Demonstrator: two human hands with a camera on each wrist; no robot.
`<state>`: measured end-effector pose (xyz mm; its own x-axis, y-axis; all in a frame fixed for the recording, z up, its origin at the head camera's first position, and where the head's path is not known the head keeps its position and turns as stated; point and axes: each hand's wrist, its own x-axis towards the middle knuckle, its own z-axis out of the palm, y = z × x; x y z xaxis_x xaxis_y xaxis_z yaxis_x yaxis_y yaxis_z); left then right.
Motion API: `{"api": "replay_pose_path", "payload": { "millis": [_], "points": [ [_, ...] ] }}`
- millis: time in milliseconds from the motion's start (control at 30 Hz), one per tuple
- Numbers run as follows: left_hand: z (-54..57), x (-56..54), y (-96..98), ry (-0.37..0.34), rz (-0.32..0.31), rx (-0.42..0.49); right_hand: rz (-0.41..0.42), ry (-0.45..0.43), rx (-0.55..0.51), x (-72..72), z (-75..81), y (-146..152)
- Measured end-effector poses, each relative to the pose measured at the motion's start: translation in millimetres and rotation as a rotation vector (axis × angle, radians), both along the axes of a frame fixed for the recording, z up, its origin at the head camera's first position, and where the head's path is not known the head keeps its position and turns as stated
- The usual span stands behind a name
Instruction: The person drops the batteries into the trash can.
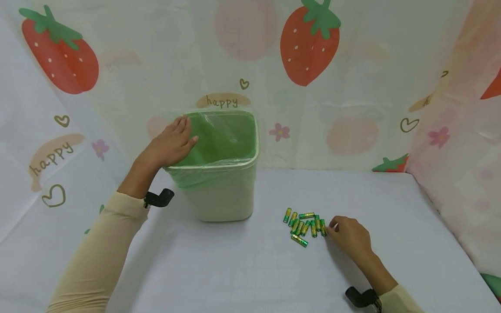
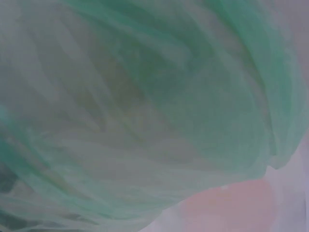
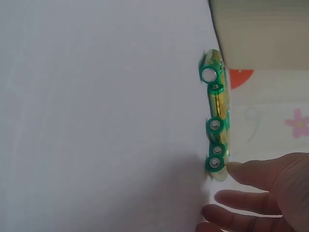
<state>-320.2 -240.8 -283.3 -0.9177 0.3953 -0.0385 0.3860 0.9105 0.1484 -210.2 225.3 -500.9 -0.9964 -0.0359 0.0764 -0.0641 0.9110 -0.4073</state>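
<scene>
A cream trash bin [image 1: 223,204] stands upright, lined with a thin translucent green bag [image 1: 203,176] folded over its rim. My left hand [image 1: 172,141] rests at the bin's left rim, fingers extended and thumb over the opening. In the left wrist view the green bag [image 2: 207,106] fills most of the picture, and the hand is out of sight. Several green and gold batteries [image 1: 306,228] lie in a loose cluster on the table. Right beside the cluster is my right hand [image 1: 350,237]. Its thumb [image 3: 251,173] reaches the nearest battery [image 3: 215,163], with the other fingers spread apart from it.
A white cloth covers the table [image 1: 235,269]. Behind the bin hangs a backdrop [image 1: 364,74] printed with strawberries, hearts and flowers, which continues along both sides. A black wrist camera [image 1: 159,198] sits on the left wrist, another camera [image 1: 360,298] on the right.
</scene>
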Motion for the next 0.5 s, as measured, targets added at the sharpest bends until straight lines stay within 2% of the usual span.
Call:
{"api": "replay_pose_path", "payload": {
  "millis": [500],
  "points": [
    [-0.2, -0.8, 0.9, 0.028, -0.011, -0.055, 0.006, -0.075, 0.004, -1.4, 1.6, -4.3]
  ]
}}
